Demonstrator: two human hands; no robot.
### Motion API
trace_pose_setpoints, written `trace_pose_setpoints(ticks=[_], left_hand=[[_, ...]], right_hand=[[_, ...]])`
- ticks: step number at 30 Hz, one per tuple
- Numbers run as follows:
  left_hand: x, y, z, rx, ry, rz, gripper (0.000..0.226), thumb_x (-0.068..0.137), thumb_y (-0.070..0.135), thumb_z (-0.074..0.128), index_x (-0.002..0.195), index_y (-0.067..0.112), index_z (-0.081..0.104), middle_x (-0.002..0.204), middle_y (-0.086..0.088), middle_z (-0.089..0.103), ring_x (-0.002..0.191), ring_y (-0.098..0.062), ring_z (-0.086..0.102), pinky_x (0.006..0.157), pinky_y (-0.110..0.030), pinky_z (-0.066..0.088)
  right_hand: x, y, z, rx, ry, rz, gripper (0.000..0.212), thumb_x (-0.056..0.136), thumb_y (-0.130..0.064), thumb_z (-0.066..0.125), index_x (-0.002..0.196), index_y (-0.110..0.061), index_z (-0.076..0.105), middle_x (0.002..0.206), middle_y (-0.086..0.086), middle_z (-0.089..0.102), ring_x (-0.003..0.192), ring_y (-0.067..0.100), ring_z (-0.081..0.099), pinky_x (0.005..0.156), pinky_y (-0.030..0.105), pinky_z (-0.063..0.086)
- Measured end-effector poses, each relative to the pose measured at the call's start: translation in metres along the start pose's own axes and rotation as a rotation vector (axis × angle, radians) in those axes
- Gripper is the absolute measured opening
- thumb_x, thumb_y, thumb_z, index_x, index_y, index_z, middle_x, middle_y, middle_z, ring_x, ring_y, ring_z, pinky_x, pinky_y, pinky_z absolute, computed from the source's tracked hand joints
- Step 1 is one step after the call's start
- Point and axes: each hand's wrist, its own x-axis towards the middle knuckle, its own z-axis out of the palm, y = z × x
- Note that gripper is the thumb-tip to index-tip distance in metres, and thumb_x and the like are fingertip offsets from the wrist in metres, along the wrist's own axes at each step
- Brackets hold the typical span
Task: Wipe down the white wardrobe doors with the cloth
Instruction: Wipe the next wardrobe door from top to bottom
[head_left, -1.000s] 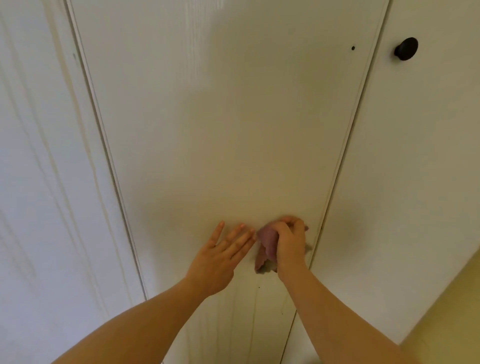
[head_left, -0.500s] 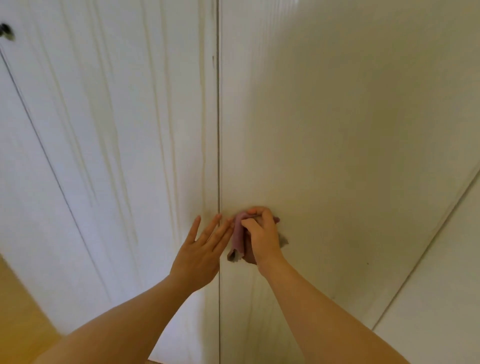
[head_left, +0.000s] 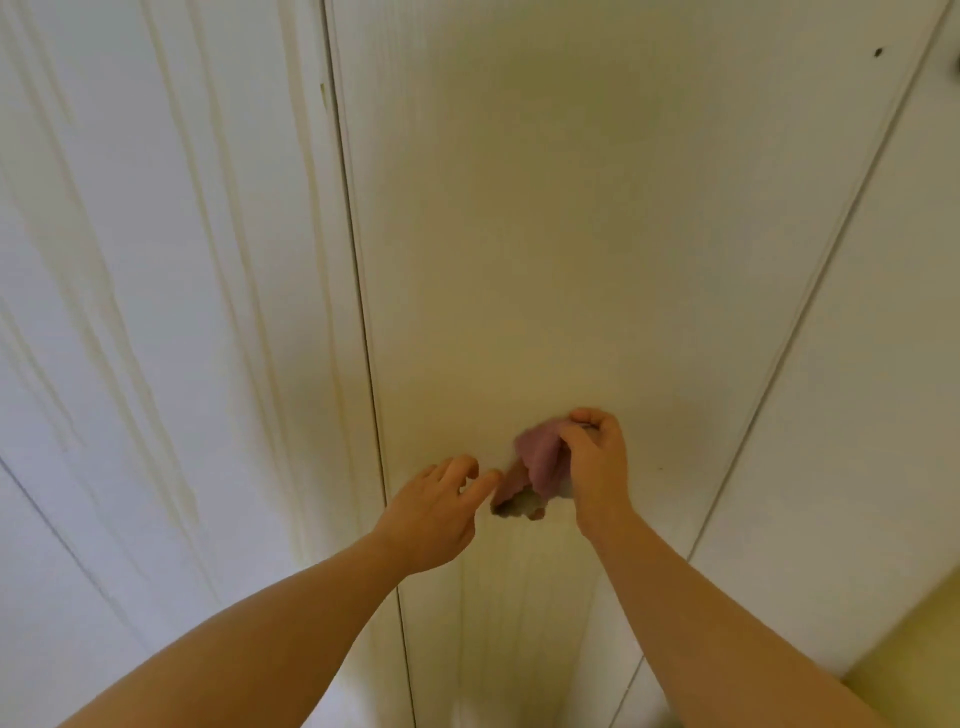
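cloth (head_left: 540, 460): pinkish-purple, bunched, gripped in your right hand (head_left: 597, 462), pressed against the middle door | position: low on that panel, right of its left seam, ragged lower edge hanging loose | wardrobe doors (head_left: 571, 234): white, faint vertical grain, thin dark seams between panels, yellowish streaks on the left panel

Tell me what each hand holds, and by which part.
The right hand grips the pink cloth by its bunched upper part; the lower corners hang free. The left hand holds nothing, though it is close beside the cloth.
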Motion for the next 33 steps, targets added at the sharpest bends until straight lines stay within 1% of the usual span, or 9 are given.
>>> trace_pose_setpoints(ticks=[3, 6, 8, 13, 16, 20, 24, 27, 33], left_hand=[[0.030, 0.027, 0.004, -0.098, -0.093, -0.001, 0.055, 0.064, 0.019, 0.074, 0.113, 0.018, 0.047, 0.090, -0.003, 0.059, 0.065, -0.017, 0.060, 0.056, -0.022, 0.048], [0.056, 0.059, 0.004, -0.243, -0.313, -0.118, 0.041, 0.094, 0.018, 0.046, 0.135, 0.018, 0.041, 0.119, -0.004, 0.052, 0.098, -0.023, 0.056, 0.076, -0.029, 0.044], [0.070, 0.077, 0.009, -0.327, -0.404, -0.212, 0.041, 0.098, 0.023, 0.040, 0.138, 0.021, 0.038, 0.128, 0.001, 0.048, 0.107, -0.019, 0.053, 0.085, -0.030, 0.044], [0.101, 0.111, 0.021, -0.559, -0.443, -0.464, 0.036, 0.096, 0.024, 0.047, 0.132, 0.023, 0.046, 0.123, 0.003, 0.053, 0.104, -0.016, 0.055, 0.086, -0.025, 0.043], [0.119, 0.127, 0.023, -0.629, -0.433, -0.535, 0.033, 0.095, 0.023, 0.049, 0.128, 0.021, 0.051, 0.118, 0.001, 0.057, 0.103, -0.017, 0.055, 0.087, -0.027, 0.044], [0.128, 0.138, 0.032, -0.687, -0.453, -0.623, 0.029, 0.093, 0.022, 0.051, 0.122, 0.018, 0.054, 0.114, -0.001, 0.059, 0.096, -0.016, 0.055, 0.084, -0.029, 0.047], [0.121, 0.151, 0.043, -0.730, -0.477, -0.740, 0.028, 0.093, 0.021, 0.050, 0.120, 0.017, 0.055, 0.111, -0.001, 0.061, 0.094, -0.018, 0.056, 0.079, -0.026, 0.046], [0.117, 0.154, 0.048, -0.742, -0.486, -0.775, 0.029, 0.094, 0.021, 0.049, 0.122, 0.017, 0.053, 0.101, 0.005, 0.056, 0.086, -0.012, 0.051, 0.074, -0.021, 0.040], [0.123, 0.152, 0.055, -0.771, -0.436, -0.912, 0.024, 0.093, 0.016, 0.049, 0.116, 0.016, 0.057, 0.097, 0.003, 0.054, 0.086, -0.015, 0.052, 0.075, -0.022, 0.041]], right_hand=[[0.010, -0.015, -0.039, 0.046, 0.134, -0.002, 0.015, 0.092, -0.001, 0.044, 0.101, -0.012, 0.039, 0.071, 0.003, 0.046, 0.066, 0.016, 0.047, 0.058, 0.022, 0.039], [0.024, -0.032, -0.077, 0.062, 0.212, -0.003, 0.017, 0.093, -0.001, 0.043, 0.104, -0.011, 0.035, 0.071, 0.004, 0.044, 0.064, 0.014, 0.044, 0.055, 0.025, 0.036], [0.034, -0.033, -0.094, 0.064, 0.222, 0.005, 0.019, 0.092, 0.002, 0.041, 0.103, -0.012, 0.035, 0.069, 0.006, 0.044, 0.061, 0.016, 0.044, 0.054, 0.026, 0.037], [0.045, 0.005, -0.116, -0.106, 0.209, 0.200, 0.022, 0.090, 0.007, 0.034, 0.103, -0.011, 0.035, 0.104, 0.017, 0.050, 0.081, 0.022, 0.048, 0.066, 0.032, 0.046], [0.051, 0.018, -0.128, -0.116, 0.190, 0.239, 0.022, 0.089, 0.008, 0.033, 0.101, -0.009, 0.037, 0.090, 0.017, 0.049, 0.064, 0.021, 0.044, 0.054, 0.030, 0.040], [0.063, 0.019, -0.134, -0.026, 0.253, 0.121, 0.021, 0.087, 0.007, 0.042, 0.100, -0.009, 0.041, 0.083, 0.008, 0.050, 0.074, 0.022, 0.052, 0.064, 0.030, 0.046], [0.060, 0.037, -0.145, 0.065, 0.314, 0.326, 0.029, 0.085, 0.013, 0.042, 0.112, 0.005, 0.048, 0.086, 0.013, 0.053, 0.065, 0.021, 0.051, 0.049, 0.024, 0.044], [0.064, 0.036, -0.149, 0.047, 0.312, 0.352, 0.029, 0.084, 0.015, 0.038, 0.108, 0.002, 0.048, 0.084, 0.013, 0.049, 0.056, 0.018, 0.045, 0.043, 0.025, 0.041], [0.068, 0.043, -0.153, 0.027, 0.314, 0.281, 0.016, 0.088, 0.007, 0.045, 0.099, -0.005, 0.045, 0.083, 0.009, 0.050, 0.065, 0.021, 0.049, 0.056, 0.030, 0.044]])
